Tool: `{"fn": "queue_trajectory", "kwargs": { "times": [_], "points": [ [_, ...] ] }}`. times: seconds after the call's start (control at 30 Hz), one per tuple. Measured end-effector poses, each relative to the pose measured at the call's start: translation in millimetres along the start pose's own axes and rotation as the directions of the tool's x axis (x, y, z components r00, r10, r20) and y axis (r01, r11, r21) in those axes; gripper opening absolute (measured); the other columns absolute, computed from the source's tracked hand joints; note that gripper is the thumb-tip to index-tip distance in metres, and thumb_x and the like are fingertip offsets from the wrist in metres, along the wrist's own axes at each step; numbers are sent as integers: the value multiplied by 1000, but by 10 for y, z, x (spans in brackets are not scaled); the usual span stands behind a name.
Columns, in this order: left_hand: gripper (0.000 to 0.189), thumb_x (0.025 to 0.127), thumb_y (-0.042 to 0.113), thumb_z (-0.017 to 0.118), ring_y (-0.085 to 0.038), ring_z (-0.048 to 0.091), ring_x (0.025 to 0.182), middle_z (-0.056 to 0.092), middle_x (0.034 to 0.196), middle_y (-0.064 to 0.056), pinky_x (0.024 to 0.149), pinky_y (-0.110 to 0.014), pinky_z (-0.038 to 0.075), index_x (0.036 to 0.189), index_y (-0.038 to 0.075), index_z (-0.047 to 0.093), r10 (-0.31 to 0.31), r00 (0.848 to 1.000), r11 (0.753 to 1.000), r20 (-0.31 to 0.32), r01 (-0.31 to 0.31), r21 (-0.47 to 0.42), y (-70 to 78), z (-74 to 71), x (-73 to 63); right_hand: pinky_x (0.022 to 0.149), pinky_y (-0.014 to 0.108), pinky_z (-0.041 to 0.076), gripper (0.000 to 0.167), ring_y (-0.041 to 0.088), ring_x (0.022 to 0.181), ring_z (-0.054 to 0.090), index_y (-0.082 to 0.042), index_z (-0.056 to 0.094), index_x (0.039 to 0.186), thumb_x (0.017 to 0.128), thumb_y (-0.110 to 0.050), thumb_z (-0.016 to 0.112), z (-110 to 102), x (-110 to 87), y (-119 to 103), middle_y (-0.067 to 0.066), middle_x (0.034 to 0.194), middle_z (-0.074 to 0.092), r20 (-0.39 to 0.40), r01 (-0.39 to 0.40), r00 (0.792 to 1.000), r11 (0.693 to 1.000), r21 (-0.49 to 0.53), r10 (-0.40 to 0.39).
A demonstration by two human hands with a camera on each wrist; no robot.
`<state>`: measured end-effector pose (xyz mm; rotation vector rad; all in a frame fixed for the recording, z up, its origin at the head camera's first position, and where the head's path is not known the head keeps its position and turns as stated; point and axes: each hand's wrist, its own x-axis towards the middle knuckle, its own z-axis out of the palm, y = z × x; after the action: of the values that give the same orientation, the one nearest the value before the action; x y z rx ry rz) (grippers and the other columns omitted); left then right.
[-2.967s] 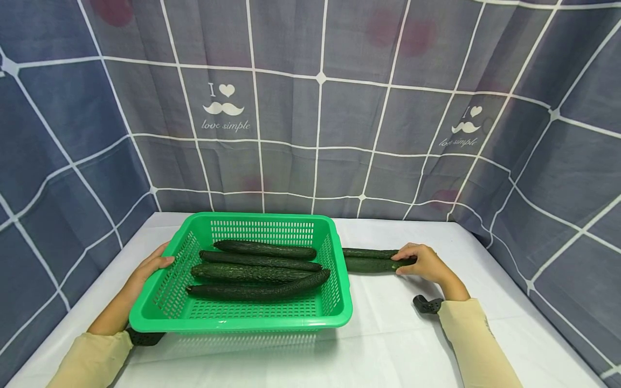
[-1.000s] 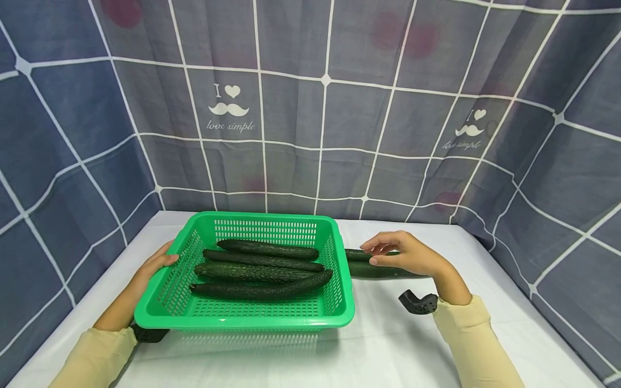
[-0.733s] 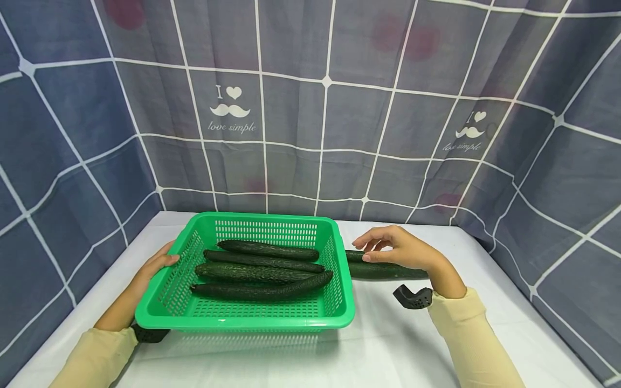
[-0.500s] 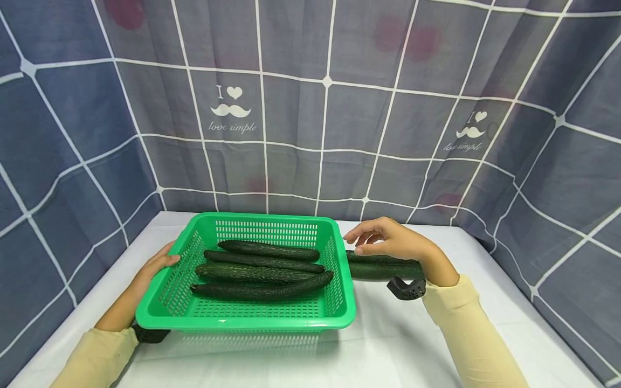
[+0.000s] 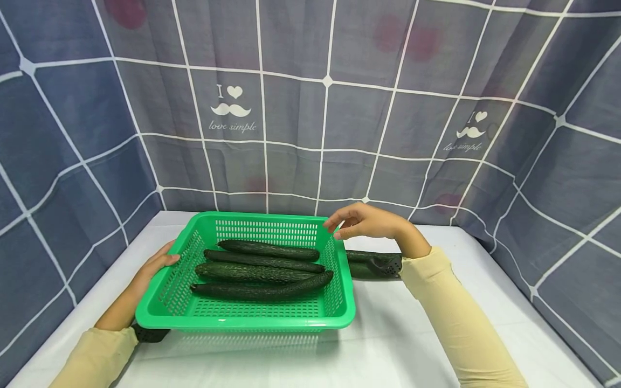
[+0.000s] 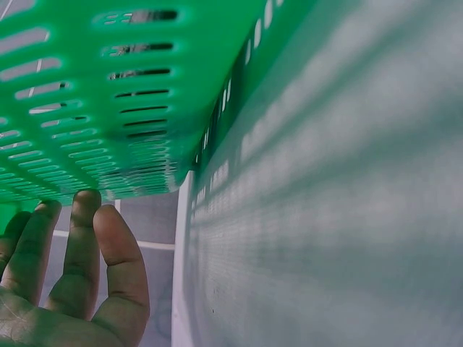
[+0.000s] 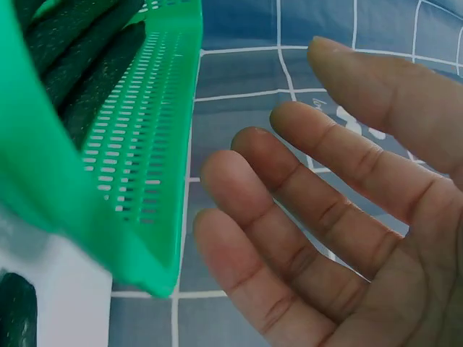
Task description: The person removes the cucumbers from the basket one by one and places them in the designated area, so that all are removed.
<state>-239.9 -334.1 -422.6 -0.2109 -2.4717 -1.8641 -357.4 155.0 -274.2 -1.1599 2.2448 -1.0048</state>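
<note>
A green plastic basket (image 5: 245,323) holds several dark green cucumbers (image 5: 252,273) lying side by side lengthwise. My left hand (image 5: 147,272) holds its left rim, thumb over the edge; the left wrist view shows the other fingers (image 6: 85,238) against the slotted outer wall. Over the back right corner hovers my right hand (image 5: 366,221), fingers spread and relaxed, holding nothing. The right wrist view has its bare palm and fingers (image 7: 311,202) beside the basket wall (image 7: 148,144). Two more cucumbers (image 5: 358,269) lie on the cloth right of the basket, partly hidden by the right wrist's black camera.
White cloth (image 5: 388,334) covers the table. Dark blue-grey checked curtains (image 5: 291,108) with white lines stand behind and at both sides. A black wrist camera (image 5: 150,334) sits under the left wrist, near the basket's front left corner.
My right hand has let go of the two cucumbers at the right, risen and moved left to the basket's back right corner. The left hand keeps its hold; the cucumbers stay put.
</note>
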Motion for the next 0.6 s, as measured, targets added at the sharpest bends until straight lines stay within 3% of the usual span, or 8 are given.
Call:
{"fn": "queue_trajectory", "kwargs": {
  "times": [0.1, 0.23, 0.33, 0.5, 0.6],
  "points": [
    [78, 108, 26, 36, -35, 20, 157, 8, 172, -35, 123, -47, 22, 169, -9, 3, -10, 1000, 1000, -5, 10, 11, -3, -5, -4, 101, 42, 56, 36, 23, 115, 69, 3, 71, 136, 102, -9, 70, -11, 116, -20, 9, 130, 73, 3, -5, 1000, 1000, 6, 5],
    [78, 108, 27, 36, -42, 20, 155, 8, 172, -37, 121, -48, 26, 169, -10, 3, -11, 1000, 1000, -3, 11, 11, 0, -4, 9, 103, 42, 55, 38, 30, 121, 69, 3, 70, 138, 103, -12, 70, -16, 264, -21, 14, 135, 72, 11, -16, 1000, 1000, 15, 16],
    [81, 106, 29, 38, -57, 10, 154, 4, 171, -41, 121, -64, 19, 168, -11, 2, -12, 1000, 1000, -1, 12, 12, 13, -6, 14, 106, 43, 55, 42, 41, 126, 67, 7, 67, 140, 104, -13, 69, -2, 374, -9, 21, 141, 68, 16, -39, 999, 999, 33, 39],
    [82, 105, 27, 39, -58, 6, 155, 2, 171, -42, 122, -70, 13, 168, -12, 3, 6, 1000, 1000, 4, -6, -1, 13, 2, 1, 108, 55, 53, 43, 53, 126, 63, 10, 63, 143, 105, -11, 67, 42, 540, 44, 29, 144, 63, 26, -85, 996, 994, 63, 84],
    [79, 107, 26, 37, -45, 14, 157, 6, 173, -36, 123, -45, 22, 169, -9, 4, -1, 1000, 1000, 4, 1, -12, 2, -1, 4, 109, 60, 51, 42, 53, 128, 62, 11, 62, 143, 106, -9, 65, 72, 631, 76, 30, 145, 62, 32, -99, 995, 992, 78, 96]
  ]
}}
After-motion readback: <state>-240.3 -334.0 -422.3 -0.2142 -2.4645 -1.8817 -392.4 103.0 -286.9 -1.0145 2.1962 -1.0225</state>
